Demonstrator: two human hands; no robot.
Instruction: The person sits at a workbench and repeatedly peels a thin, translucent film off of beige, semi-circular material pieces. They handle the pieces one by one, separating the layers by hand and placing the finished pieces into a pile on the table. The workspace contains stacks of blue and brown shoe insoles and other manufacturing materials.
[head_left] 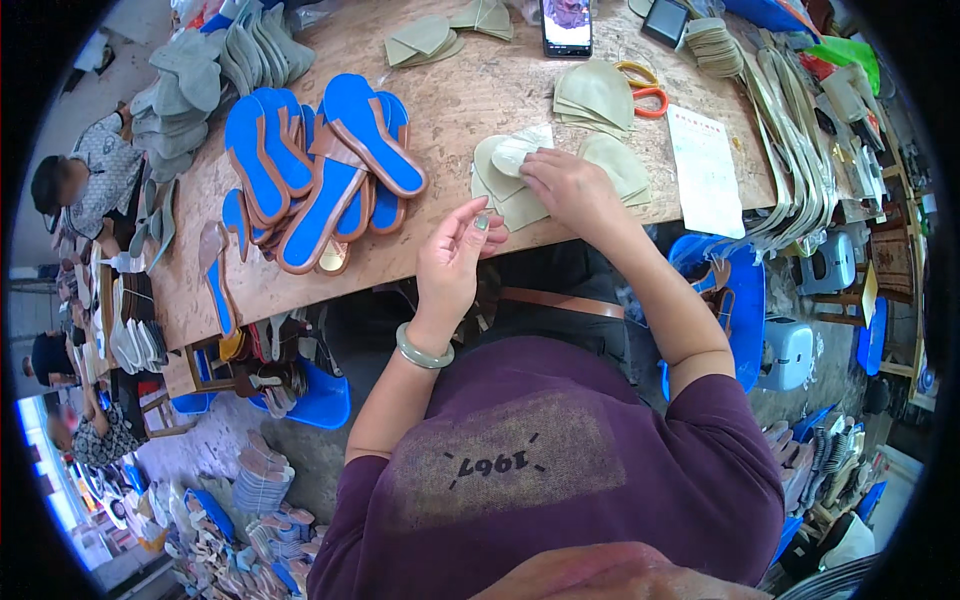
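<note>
My right hand [572, 190] is over the near edge of the workbench, its fingertips gripping the edge of a whitish rounded piece [512, 158]. Under that piece lie pale green half-oval pieces [493, 182], with another small pile [617, 166] just right of my hand. My left hand [455, 258] is raised in front of the bench edge, a bangle on its wrist. Its fingers are loosely bent and apart, with a small greenish thing at the thumb; I cannot tell what it is. To its left lies a heap of blue-topped sandal soles with brown edging [322, 215].
Orange-handled scissors [650, 102], a paper sheet [706, 170] and a phone [567, 28] lie on the wooden workbench [480, 95]. Long pale strips [800, 170] hang over its right end. Grey-green pieces [185, 95] are stacked at left. A blue tub [745, 310] stands below right; other people sit at left.
</note>
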